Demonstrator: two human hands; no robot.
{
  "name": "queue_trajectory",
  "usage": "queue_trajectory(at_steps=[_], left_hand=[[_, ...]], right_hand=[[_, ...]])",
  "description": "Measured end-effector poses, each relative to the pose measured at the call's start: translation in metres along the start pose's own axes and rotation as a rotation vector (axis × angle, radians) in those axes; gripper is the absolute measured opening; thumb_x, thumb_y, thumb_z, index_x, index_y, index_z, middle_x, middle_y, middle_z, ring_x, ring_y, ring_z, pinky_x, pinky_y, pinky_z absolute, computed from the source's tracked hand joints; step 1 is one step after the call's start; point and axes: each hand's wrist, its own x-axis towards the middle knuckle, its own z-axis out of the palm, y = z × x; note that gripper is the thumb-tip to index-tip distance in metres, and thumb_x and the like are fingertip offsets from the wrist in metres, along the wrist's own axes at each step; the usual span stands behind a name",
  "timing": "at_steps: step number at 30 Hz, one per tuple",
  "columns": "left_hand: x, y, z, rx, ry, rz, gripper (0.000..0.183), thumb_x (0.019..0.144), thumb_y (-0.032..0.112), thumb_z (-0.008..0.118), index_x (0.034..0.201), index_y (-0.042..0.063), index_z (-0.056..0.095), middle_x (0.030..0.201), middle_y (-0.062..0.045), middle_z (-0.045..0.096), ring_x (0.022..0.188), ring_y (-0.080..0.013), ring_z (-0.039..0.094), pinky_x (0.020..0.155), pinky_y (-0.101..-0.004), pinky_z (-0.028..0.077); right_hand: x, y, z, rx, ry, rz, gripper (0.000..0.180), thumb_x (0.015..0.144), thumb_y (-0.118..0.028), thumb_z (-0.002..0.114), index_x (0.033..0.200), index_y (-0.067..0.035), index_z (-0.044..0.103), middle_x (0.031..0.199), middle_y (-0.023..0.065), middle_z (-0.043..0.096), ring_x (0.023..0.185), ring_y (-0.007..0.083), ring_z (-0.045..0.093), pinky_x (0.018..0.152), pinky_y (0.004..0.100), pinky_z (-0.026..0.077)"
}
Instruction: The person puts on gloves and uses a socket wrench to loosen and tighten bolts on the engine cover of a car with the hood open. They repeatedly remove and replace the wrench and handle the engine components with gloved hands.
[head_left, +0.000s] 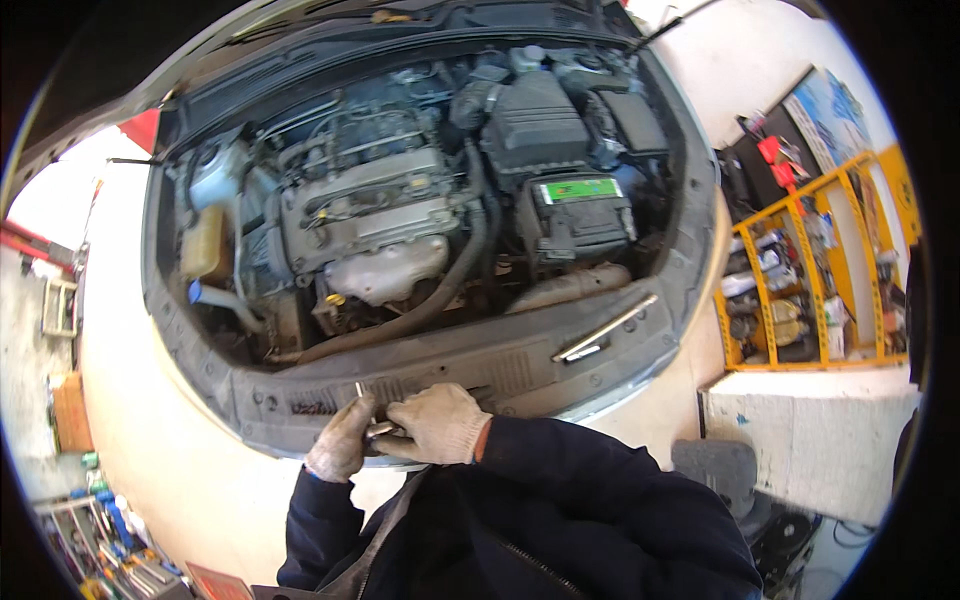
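My left hand (341, 441), in a whitish work glove, grips a small shiny metal tool (381, 429) over the front edge of the car. My right hand (444, 426), gloved the same way, holds the same tool from the other side. A bright metal tip rises above my left thumb. My fingers cover most of the tool, so its exact kind is hidden. To the right on the black plastic front panel (517, 367) lies a long metal bar (611, 326). A shorter metal piece (585, 353) lies just below it.
The open engine bay holds an engine (367, 217), a battery (577, 225), an air filter box (536, 120) and a yellowed reservoir (206, 244). A yellow rack (814, 366) with parts stands right, near a white bench (802, 435) and a grey stool (716, 469).
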Motion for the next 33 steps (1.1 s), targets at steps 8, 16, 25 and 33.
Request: queue_trajectory(at_steps=[8,16,25,33], left_hand=[[-0.012,-0.010,-0.032,-0.097,0.372,0.117,0.041,0.108,0.051,0.063,0.099,0.011,0.066,0.080,0.001,0.057,0.060,-0.0100,0.045,0.054,-0.0277,0.036],[-0.036,-0.018,-0.073,-0.160,0.567,0.309,0.029,0.106,0.033,0.072,0.112,0.005,0.066,0.087,-0.002,0.062,0.064,-0.0111,0.054,0.056,-0.0277,0.042],[-0.029,-0.014,-0.072,-0.115,0.586,0.259,0.033,0.107,0.033,0.069,0.122,0.004,0.067,0.098,-0.006,0.071,0.066,-0.0102,0.056,0.058,-0.0272,0.045],[0.024,0.032,-0.068,0.265,0.597,0.313,0.043,0.108,0.033,0.067,0.136,0.000,0.061,0.104,-0.007,0.077,0.081,-0.0097,0.063,0.068,-0.0255,0.050]], right_hand=[[0.012,-0.001,0.012,-0.043,-0.061,-0.156,0.055,0.101,-0.060,0.060,0.089,-0.008,0.073,0.080,0.0138,0.076,0.077,0.0356,0.077,0.072,0.0487,0.061],[0.036,0.049,0.060,-0.347,0.086,0.036,0.023,0.097,-0.027,0.065,0.109,-0.008,0.068,0.108,0.0117,0.072,0.102,0.0310,0.073,0.085,0.0460,0.060],[0.031,0.037,0.085,-0.290,0.193,-0.029,0.032,0.091,-0.024,0.075,0.120,-0.011,0.068,0.107,0.0098,0.066,0.108,0.0324,0.064,0.096,0.0482,0.052],[0.032,0.111,0.006,-0.170,0.623,0.414,0.037,0.092,-0.033,0.077,0.120,-0.010,0.073,0.118,0.0158,0.070,0.114,0.0373,0.065,0.100,0.0503,0.052]])
